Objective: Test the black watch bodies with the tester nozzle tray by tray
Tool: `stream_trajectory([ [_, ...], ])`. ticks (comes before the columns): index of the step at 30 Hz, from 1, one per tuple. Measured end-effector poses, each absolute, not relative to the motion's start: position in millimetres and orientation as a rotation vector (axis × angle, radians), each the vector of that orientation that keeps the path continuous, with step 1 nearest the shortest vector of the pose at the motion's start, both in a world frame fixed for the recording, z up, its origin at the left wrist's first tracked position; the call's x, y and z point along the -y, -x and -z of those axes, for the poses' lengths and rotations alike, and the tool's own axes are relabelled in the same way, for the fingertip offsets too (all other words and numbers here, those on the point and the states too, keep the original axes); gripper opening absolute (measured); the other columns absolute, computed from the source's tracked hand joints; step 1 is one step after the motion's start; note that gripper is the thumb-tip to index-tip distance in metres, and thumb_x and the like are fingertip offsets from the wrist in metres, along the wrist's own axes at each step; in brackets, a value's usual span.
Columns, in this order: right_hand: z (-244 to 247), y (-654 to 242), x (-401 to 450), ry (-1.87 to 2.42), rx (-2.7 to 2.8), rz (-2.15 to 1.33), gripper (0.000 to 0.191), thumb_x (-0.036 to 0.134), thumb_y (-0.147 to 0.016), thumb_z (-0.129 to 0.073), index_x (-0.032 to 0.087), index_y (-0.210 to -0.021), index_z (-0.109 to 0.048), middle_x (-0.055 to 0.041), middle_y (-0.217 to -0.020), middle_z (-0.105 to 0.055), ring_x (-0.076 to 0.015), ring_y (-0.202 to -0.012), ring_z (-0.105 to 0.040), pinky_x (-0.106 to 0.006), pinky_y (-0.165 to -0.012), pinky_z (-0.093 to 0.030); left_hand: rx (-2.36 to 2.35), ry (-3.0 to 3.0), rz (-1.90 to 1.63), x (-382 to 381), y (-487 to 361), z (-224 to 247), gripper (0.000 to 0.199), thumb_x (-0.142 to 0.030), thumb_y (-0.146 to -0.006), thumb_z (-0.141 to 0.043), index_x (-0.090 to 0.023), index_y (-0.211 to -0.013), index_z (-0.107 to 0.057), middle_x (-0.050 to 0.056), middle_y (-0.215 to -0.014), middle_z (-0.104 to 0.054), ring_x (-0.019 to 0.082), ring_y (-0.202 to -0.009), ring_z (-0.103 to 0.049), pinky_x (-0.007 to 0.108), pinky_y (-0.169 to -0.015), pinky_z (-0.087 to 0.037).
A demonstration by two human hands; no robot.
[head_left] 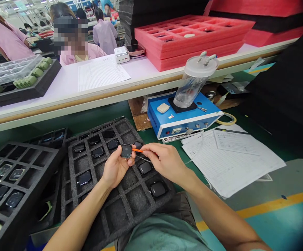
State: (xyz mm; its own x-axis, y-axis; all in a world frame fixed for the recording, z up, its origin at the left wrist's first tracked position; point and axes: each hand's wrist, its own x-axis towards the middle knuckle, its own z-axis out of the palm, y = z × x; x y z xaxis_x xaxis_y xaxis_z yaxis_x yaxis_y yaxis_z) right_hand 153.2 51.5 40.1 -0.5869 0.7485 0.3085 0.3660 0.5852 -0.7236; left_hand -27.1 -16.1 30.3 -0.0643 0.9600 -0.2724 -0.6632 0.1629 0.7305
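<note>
My left hand holds a square black smartwatch body between thumb and fingers, above a grey foam tray. My right hand pinches a slim orange-handled tool, and its thin metal shaft lies close to the watch body. I cannot tell whether tool and watch touch. Several similar black watch bodies sit in separate compartments of the foam tray beneath my hands. A second foam tray with more watch bodies lies to the left.
A blue machine carrying a clear lidded canister stands ahead, with a thin clear tube near my right hand. Printed forms lie to the right. Red foam trays sit on the raised shelf, beyond which a co-worker's pink sleeve shows.
</note>
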Motion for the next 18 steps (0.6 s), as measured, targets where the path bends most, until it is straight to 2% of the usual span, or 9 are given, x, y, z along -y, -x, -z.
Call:
stream_trajectory([
  [7, -30, -198, -56, 1.059, 2.023, -0.743, 0.020, 0.028, -0.097, -0.054, 0.025, -0.106, -0.071, -0.0050, -0.103, -0.078, -0.0212, -0.085, -0.072, -0.032, -0.074, -0.053, -0.893, -0.480, -1.458, 15, 28, -32, 0.039, -0.037, -0.093, -0.057, -0.004, -0.103, -0.075, 0.012, -0.084, -0.069, 0.014, -0.065, -0.054, 0.028, -0.066, -0.047],
  [9, -11, -234, -62, 1.272, 1.840, -0.607, 0.024, 0.032, -0.097, -0.053, 0.024, -0.109, -0.071, -0.0068, -0.101, -0.078, -0.0218, -0.080, -0.071, -0.032, -0.070, -0.053, -0.927, -0.498, -1.536, 13, 28, -32, 0.036, -0.036, -0.089, -0.061, -0.005, -0.104, -0.075, 0.013, -0.088, -0.070, 0.015, -0.068, -0.056, 0.028, -0.067, -0.048],
  [12, 25, -285, -74, 1.554, 1.639, -0.325, 0.027, 0.033, -0.094, -0.052, 0.019, -0.107, -0.071, -0.0109, -0.094, -0.077, -0.0269, -0.080, -0.070, -0.037, -0.070, -0.052, -1.047, -0.618, -1.641, 10, 27, -29, 0.036, -0.038, -0.085, -0.068, -0.009, -0.105, -0.074, 0.012, -0.094, -0.071, 0.015, -0.072, -0.059, 0.028, -0.068, -0.048],
  [15, 58, -310, -85, 1.551, 1.638, -0.262, 0.030, 0.028, -0.091, -0.049, 0.015, -0.104, -0.072, -0.0154, -0.096, -0.077, -0.0302, -0.084, -0.068, -0.044, -0.078, -0.053, -1.204, -0.769, -1.737, 5, 26, -23, 0.037, -0.043, -0.080, -0.074, -0.015, -0.104, -0.072, 0.010, -0.100, -0.070, 0.014, -0.076, -0.060, 0.026, -0.068, -0.048],
  [18, 76, -308, -93, 1.496, 1.605, -0.254, 0.031, 0.023, -0.088, -0.048, 0.014, -0.106, -0.071, -0.0180, -0.111, -0.074, -0.0328, -0.104, -0.064, -0.049, -0.095, -0.049, -1.335, -0.828, -1.814, 0, 28, -17, 0.043, -0.048, -0.074, -0.078, -0.020, -0.106, -0.070, 0.006, -0.102, -0.070, 0.013, -0.079, -0.061, 0.023, -0.068, -0.048],
])
